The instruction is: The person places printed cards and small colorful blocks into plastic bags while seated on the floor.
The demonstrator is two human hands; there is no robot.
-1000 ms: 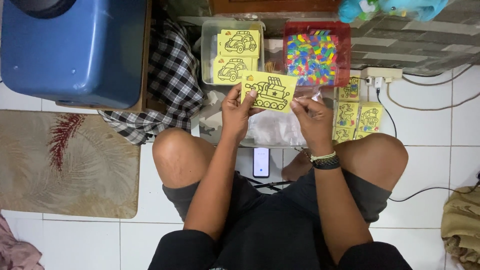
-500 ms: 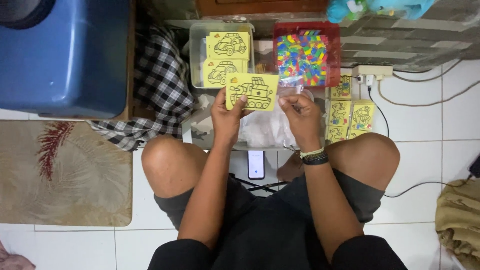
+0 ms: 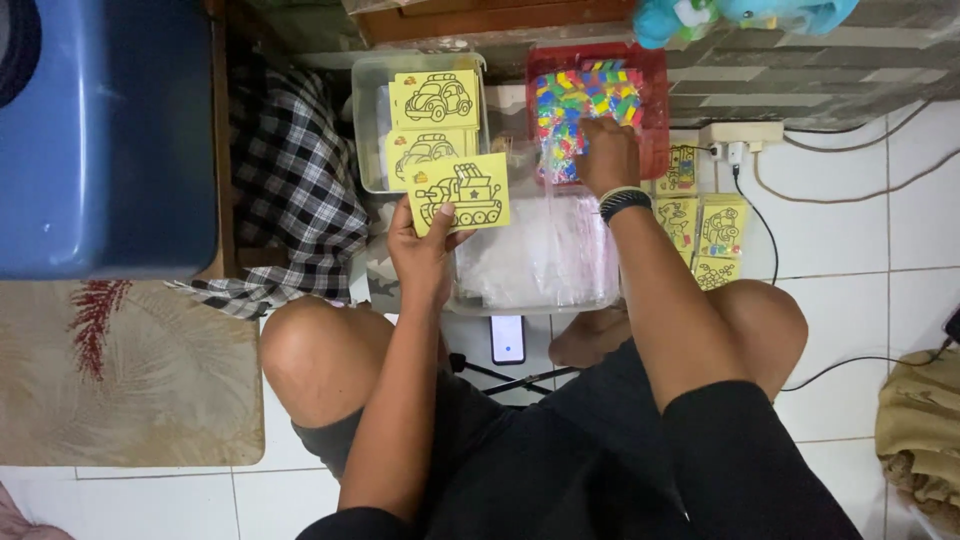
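My left hand (image 3: 425, 245) holds a yellow card with a black tank outline (image 3: 460, 193) by its lower edge, above my left knee. My right hand (image 3: 606, 155) reaches forward into a red tray (image 3: 655, 70) filled with small colourful packets (image 3: 570, 100); its fingers rest on the packets and I cannot tell whether they grip one. A clear tub (image 3: 365, 120) left of the red tray holds yellow cards with car outlines (image 3: 432, 98). A pile of clear plastic sleeves (image 3: 540, 255) lies in front of me.
More yellow picture cards (image 3: 705, 225) lie on the tiled floor at the right, next to a white power strip (image 3: 740, 135) with cables. A phone (image 3: 507, 338) lies between my legs. A blue container (image 3: 100, 130), checked cloth (image 3: 295, 170) and a mat (image 3: 120, 380) are to the left.
My right hand left the tank card and plastic sleeves and reached forward into the red tray. My left hand keeps the card, now held alone and a little lower left.
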